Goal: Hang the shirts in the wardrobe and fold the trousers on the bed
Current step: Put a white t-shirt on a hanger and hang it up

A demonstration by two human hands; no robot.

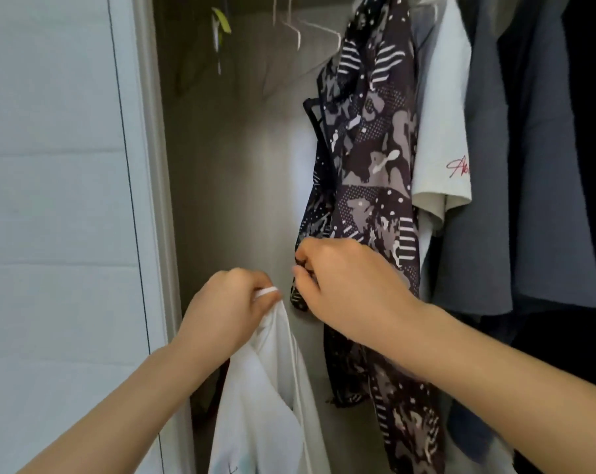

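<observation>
A dark patterned shirt (pixel 375 159) with white and grey shapes hangs in the open wardrobe, on a dark hanger (pixel 315 121). My right hand (pixel 344 285) pinches its front edge low down. My left hand (pixel 228 306) grips a white shirt (pixel 272 398) by its top, along with what looks like a white hanger, the cloth drooping below my hand. The two hands are close together, left of the hanging clothes.
Empty wire hangers (pixel 300 32) and a green-tipped one (pixel 219 25) hang at the top. A white T-shirt with red script (pixel 443 131), grey garments (pixel 515 165) and dark clothes hang to the right. The white wardrobe door (pixel 57 200) stands at left.
</observation>
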